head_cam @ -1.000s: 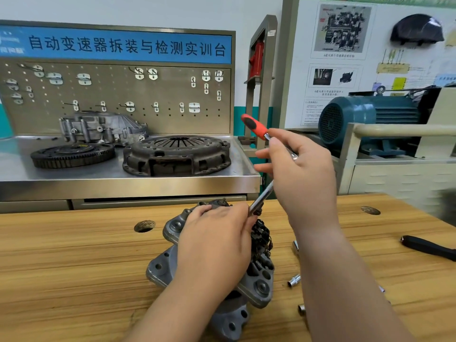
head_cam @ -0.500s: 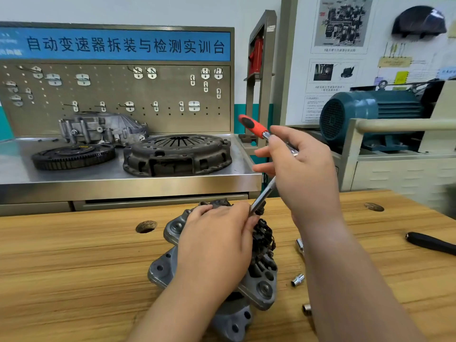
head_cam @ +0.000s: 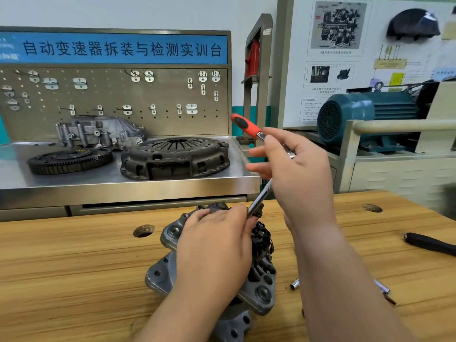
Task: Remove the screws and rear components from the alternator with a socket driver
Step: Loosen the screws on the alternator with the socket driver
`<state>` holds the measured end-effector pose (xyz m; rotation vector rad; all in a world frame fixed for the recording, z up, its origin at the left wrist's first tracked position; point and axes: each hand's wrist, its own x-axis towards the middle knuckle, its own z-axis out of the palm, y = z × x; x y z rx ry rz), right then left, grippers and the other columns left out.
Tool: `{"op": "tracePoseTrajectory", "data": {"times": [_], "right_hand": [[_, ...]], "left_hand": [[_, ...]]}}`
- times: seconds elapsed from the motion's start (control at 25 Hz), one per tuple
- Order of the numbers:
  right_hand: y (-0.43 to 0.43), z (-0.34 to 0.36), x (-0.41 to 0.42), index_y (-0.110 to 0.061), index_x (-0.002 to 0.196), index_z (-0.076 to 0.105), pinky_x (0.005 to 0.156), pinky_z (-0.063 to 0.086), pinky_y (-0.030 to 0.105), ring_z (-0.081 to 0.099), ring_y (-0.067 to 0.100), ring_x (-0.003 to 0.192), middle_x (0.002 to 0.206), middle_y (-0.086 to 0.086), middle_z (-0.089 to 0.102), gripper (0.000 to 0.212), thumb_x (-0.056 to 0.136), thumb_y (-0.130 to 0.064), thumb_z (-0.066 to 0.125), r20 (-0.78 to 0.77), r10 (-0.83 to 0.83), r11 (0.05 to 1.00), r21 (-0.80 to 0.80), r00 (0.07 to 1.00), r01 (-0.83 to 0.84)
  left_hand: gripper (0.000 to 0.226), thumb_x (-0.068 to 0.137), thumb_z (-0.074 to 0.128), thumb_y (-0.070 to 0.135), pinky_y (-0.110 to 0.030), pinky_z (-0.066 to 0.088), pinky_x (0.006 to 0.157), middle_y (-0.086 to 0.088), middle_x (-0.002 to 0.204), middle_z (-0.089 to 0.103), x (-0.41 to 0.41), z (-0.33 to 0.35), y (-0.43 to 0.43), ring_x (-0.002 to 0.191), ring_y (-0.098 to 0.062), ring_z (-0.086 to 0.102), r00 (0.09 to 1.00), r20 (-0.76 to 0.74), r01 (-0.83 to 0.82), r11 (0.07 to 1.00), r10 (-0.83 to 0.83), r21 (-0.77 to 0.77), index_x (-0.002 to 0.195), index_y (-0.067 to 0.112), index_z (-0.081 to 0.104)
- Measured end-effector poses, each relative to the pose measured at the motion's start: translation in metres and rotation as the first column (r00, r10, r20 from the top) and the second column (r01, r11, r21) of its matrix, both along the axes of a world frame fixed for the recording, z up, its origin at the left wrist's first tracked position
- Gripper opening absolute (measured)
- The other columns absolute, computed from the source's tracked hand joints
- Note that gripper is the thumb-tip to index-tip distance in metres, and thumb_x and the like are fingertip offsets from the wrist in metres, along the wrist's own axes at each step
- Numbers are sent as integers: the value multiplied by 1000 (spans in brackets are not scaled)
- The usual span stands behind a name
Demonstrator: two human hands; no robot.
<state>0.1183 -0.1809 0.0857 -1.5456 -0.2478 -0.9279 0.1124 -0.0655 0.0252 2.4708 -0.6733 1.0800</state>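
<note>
A grey cast alternator (head_cam: 167, 275) lies on the wooden workbench (head_cam: 74, 280), its dark rear components (head_cam: 262, 243) facing right. My left hand (head_cam: 217, 248) lies over the alternator's top and grips it. My right hand (head_cam: 296, 169) holds the socket driver (head_cam: 246, 125) near its head, with the red and black handle sticking up to the left. The driver's chrome extension (head_cam: 261, 196) slants down to the alternator's rear top edge, just beside my left fingertips. The fastener under the tip is hidden.
A loose socket (head_cam: 294, 284) and small metal pieces (head_cam: 382, 290) lie right of the alternator. A black tool handle (head_cam: 429, 245) rests at the bench's right. Behind stand a steel table with a clutch cover (head_cam: 175, 156), flywheel (head_cam: 70, 160) and housing, and a blue motor (head_cam: 365, 117).
Both hands keep their hold. The driver's red handle has swung slightly left and down, and the view has shifted a little.
</note>
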Motion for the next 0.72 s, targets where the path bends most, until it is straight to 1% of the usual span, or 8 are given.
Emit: {"op": "tracePoseTrajectory", "data": {"times": [0.12,0.2,0.28,0.36,0.44,0.52,0.6,0.72], "right_hand": [[-8,4,-5,-28,99,72,62,56,25,71,16,66,83,1,74,25,93,-18,49,16,570,820,52,822,-570],[-12,7,-8,-26,98,74,64,57,27,71,16,65,83,3,73,29,91,-16,47,37,735,673,84,677,-735],[-9,3,-6,-26,99,72,63,57,26,71,16,65,81,3,73,26,93,-17,49,22,609,790,75,793,-609],[-1,-1,-3,-24,102,69,62,55,25,71,14,65,80,1,72,21,96,-17,51,9,160,987,-32,987,-159],[5,-2,-2,-23,103,69,64,55,27,70,13,67,80,-2,70,19,97,-17,52,33,-93,993,-70,995,95],[3,1,-4,-26,101,70,61,54,24,71,14,65,80,-1,72,20,96,-18,52,21,149,989,-15,989,-148],[-3,6,-11,-27,99,72,61,56,26,71,16,64,82,2,73,23,92,-18,51,8,533,846,5,846,-533],[-9,7,-12,-25,97,74,60,57,29,70,18,61,81,3,72,26,91,-16,51,12,653,757,-21,757,-653]], "left_hand": [[27,91,46,31,-31,48,74,12,48,38,-1,-1,2,46,-10,45,1000,18,13,1000,-13,5,67,26,34],[25,94,37,34,-31,46,75,13,51,45,-1,-2,3,52,-10,51,1000,-1,21,999,-21,35,71,26,41],[26,94,36,34,-30,45,75,13,52,48,0,-2,3,52,-10,50,1000,-8,14,999,-14,40,71,26,44],[25,91,45,31,-29,44,71,13,49,37,0,-1,2,47,-10,35,1000,23,-1,1000,0,13,67,26,36],[28,88,49,28,-28,43,69,13,48,30,0,-1,1,47,-10,26,999,43,-6,1000,7,-5,67,27,32],[27,89,48,29,-29,44,70,13,48,31,0,-1,1,46,-10,28,999,39,-6,1000,6,-9,67,26,34],[25,93,42,32,-29,44,73,13,49,37,0,-2,2,47,-10,35,1000,6,-3,1000,3,10,69,25,39],[27,96,29,38,-26,38,74,14,51,39,1,-3,3,52,-7,38,999,-37,23,999,-22,40,73,28,39]]}}
